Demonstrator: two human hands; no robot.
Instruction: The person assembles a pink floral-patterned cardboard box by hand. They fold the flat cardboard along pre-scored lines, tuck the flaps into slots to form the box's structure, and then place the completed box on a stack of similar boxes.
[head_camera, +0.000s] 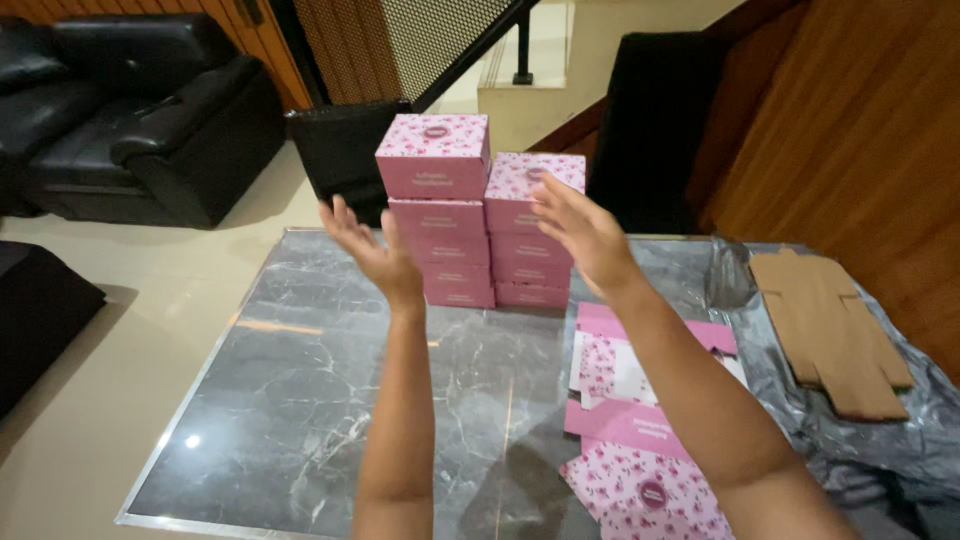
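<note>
Two stacks of pink floral boxes stand at the far side of the grey marble table (300, 400). The left stack (437, 210) is taller, topped by a box (434, 153) set slightly askew; the right stack (528, 232) is one box lower. My left hand (368, 247) is raised, palm open, fingers spread, just left of and in front of the left stack. My right hand (583, 232) is open too, hovering in front of the right stack. Neither hand holds anything.
Flat unfolded pink floral box blanks (640, 440) lie on the table under my right forearm. Brown flat cardboard (830, 325) rests on a silver plastic sheet (900, 440) at the right. Black sofa (140, 110) far left, dark chairs (345, 150) behind the table.
</note>
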